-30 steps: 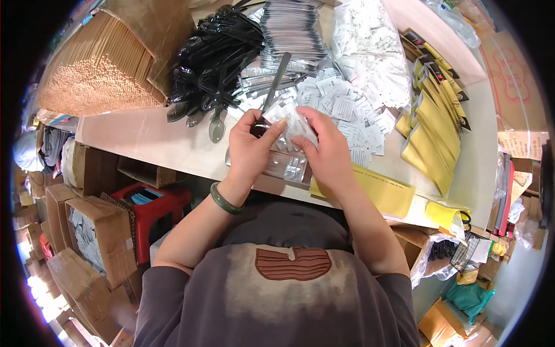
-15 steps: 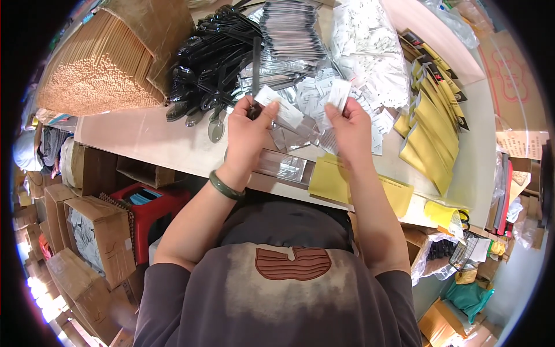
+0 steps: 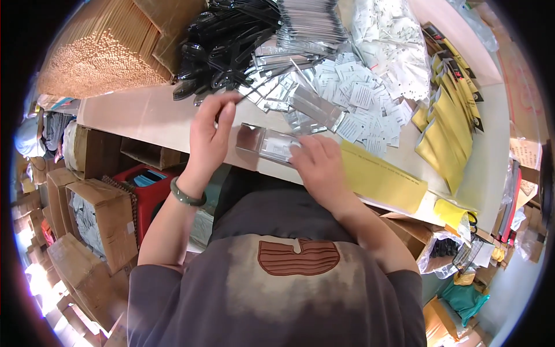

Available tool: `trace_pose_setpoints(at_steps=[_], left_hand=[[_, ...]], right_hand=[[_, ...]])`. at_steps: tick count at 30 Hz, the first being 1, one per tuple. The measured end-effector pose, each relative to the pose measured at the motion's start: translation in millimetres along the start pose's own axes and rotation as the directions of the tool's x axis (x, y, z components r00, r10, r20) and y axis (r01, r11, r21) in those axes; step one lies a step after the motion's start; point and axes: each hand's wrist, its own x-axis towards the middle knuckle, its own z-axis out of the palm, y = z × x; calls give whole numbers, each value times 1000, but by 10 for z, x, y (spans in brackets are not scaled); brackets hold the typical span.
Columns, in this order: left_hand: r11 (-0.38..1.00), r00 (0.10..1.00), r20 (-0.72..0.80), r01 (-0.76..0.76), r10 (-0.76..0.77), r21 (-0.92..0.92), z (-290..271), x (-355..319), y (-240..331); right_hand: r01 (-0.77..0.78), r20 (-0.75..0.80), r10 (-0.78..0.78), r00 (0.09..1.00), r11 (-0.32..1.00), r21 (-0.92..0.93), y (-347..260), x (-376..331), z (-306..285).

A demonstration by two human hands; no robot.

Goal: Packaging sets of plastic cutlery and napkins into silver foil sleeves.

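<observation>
My left hand (image 3: 211,130) is raised over the table edge, its fingers pinched on a thin dark handle (image 3: 247,92), which looks like that of a black plastic spoon. My right hand (image 3: 321,165) is low at the near edge, fingers curled and touching a white packet (image 3: 278,148) at the right end of a clear plastic box (image 3: 254,140). Motion blurs the fingertips. Beyond the hands lie loose white sachets (image 3: 361,95) and clear flat packs (image 3: 315,107). A pile of black plastic spoons (image 3: 228,43) stands at the far left.
A bundle of thin wooden sticks (image 3: 104,58) sits in cardboard at left. Silvery flat packs (image 3: 309,23) are stacked at the back, beside a clear bag of white sachets (image 3: 390,49). Yellow pouches (image 3: 451,130) fan out at right. A yellow sheet (image 3: 384,179) lies along the near edge.
My left hand has moved left with the dark handle and no longer holds a white packet. My right hand has come down and left from the sachets to the clear box.
</observation>
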Motion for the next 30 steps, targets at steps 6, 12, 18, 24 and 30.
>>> trace_pose_setpoints(at_steps=[6,12,18,24,30], left_hand=[[999,957,289,32,-20,-37,-65,-218,-8],[854,728,598,-502,334,133,211,-115,8],[710,815,407,-567,412,418,-108,506,255],[159,975,-82,49,207,986,-2248,2158,701],[398,949,-88,-42,302,917,-2214,2136,555]], right_hand=[[-105,40,102,994,990,97,35,-146,-200],[-225,155,195,968,952,207,230,-409,-397],[49,333,-28,943,997,-56,412,-301,-271],[-4,411,7,912,1000,-8,329,-482,-232],[26,221,-50,974,993,111,225,-567,-143]])
